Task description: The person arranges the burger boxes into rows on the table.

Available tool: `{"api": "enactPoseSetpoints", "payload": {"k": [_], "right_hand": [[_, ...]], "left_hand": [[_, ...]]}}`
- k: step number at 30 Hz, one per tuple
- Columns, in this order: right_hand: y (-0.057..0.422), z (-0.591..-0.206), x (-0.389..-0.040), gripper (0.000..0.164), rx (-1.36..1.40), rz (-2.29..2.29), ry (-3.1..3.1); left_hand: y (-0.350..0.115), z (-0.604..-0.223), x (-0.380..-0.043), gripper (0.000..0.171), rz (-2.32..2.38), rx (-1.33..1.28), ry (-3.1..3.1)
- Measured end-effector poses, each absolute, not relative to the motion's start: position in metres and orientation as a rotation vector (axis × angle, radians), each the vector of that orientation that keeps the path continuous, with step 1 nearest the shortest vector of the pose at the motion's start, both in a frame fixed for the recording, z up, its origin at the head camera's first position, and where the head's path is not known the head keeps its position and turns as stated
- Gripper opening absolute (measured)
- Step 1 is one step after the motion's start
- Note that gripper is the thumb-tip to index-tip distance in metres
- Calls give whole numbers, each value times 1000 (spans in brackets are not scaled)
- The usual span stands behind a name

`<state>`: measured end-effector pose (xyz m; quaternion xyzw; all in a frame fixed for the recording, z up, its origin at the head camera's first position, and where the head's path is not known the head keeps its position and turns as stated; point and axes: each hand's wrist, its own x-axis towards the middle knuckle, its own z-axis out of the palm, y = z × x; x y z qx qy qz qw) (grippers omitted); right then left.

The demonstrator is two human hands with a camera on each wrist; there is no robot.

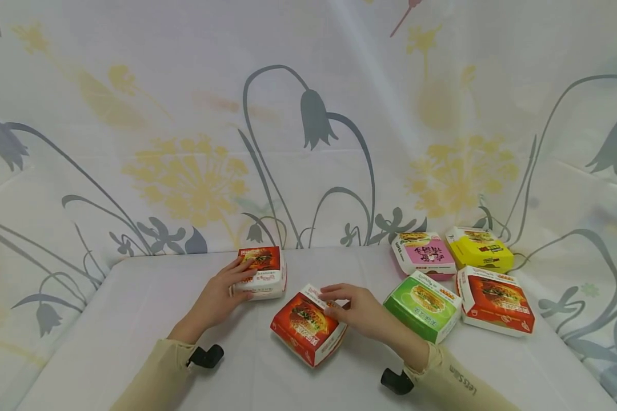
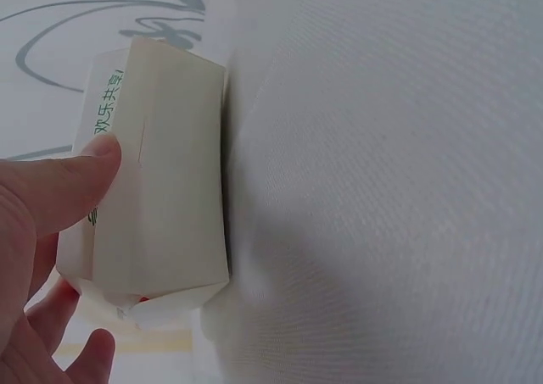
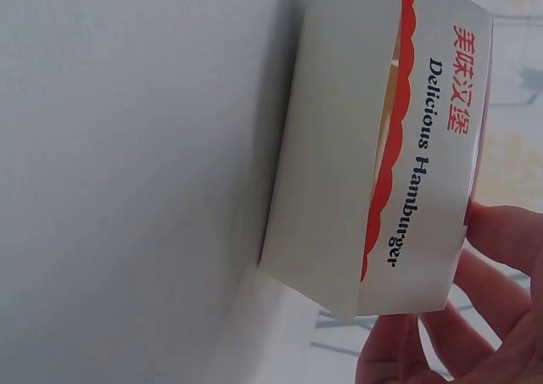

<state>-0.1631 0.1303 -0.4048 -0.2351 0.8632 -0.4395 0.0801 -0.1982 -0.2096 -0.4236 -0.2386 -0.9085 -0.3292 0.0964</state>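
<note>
My left hand (image 1: 221, 294) holds a red-and-white hamburger box (image 1: 267, 277) at the table's middle. Its fingers lie over the box's top, and the thumb touches the near upper edge. The left wrist view shows the plain side of this box (image 2: 174, 172). Nearer and to the right, my right hand (image 1: 362, 311) grips another red hamburger box (image 1: 308, 322), which sits angled on the table. Its thumb is on the top and its fingers reach to the far side. This box (image 3: 424, 164) has "Delicious Hamburger" printed on it; a narrow gap shows under its scalloped red edge.
To the right stand a green box (image 1: 424, 305), a pink box (image 1: 424, 254), a yellow box (image 1: 480, 248) and one more red box (image 1: 496, 299), grouped closely. White cloth (image 1: 226, 377) covers the table. A flower-print curtain (image 1: 308, 188) hangs behind and at the sides.
</note>
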Motion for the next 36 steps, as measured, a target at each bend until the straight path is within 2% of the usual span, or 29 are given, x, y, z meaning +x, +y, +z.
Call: {"api": "enactPoseSetpoints", "payload": {"k": [12, 23, 36], "right_hand": [[121, -407, -157, 30, -660, -1365, 2588], [115, -407, -149, 35, -588, -1413, 2638], [106, -413, -143, 32, -587, -1427, 2669]], "left_hand": [[-211, -422, -195, 59, -987, -736, -2680], [-215, -417, -179, 64, -1060, -647, -2691], [-211, -413, -140, 51, -1173, -614, -2616]]}}
